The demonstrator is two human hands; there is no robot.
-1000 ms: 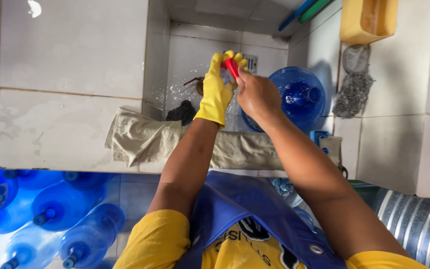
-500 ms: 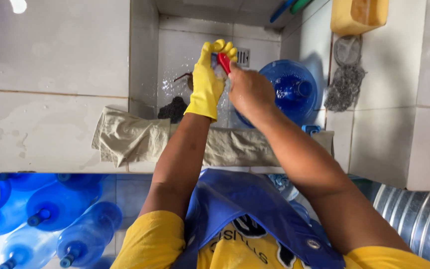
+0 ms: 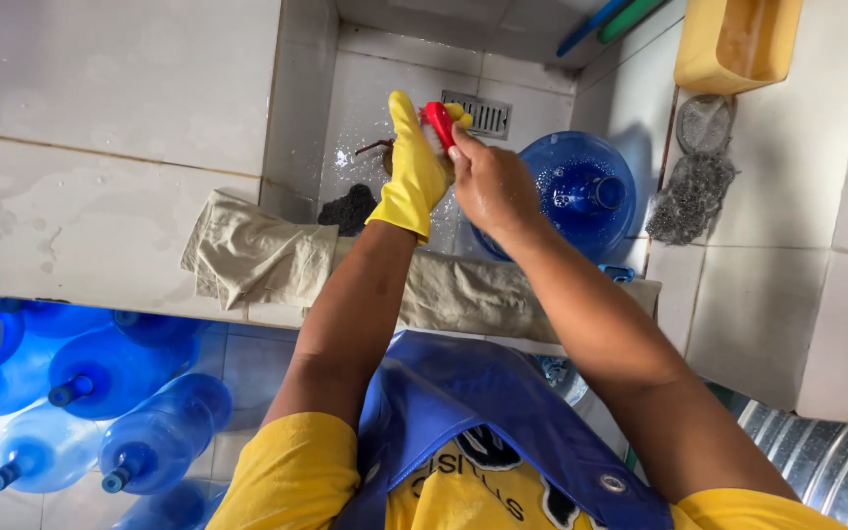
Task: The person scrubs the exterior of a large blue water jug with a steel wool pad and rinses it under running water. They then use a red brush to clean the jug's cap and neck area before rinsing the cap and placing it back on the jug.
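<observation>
1. Right hand (image 3: 491, 182): bare, grip closed on a small red object (image 3: 440, 122), probably a cap or brush.
2. Left hand (image 3: 416, 167): yellow-gloved, grip wrapped on the same object, just left of the blue water jug (image 3: 571, 196).
3. Step, as judged: scrubbing; next calls for a firm hold.
4. Beige cloth (image 3: 257, 257): below-left of the jug, on the ledge.

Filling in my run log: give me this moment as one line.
left hand: yellow glove, touching red item | right hand: bare, gripping red item | below: blue water jug in tiled basin | front: beige cloth on ledge
</observation>
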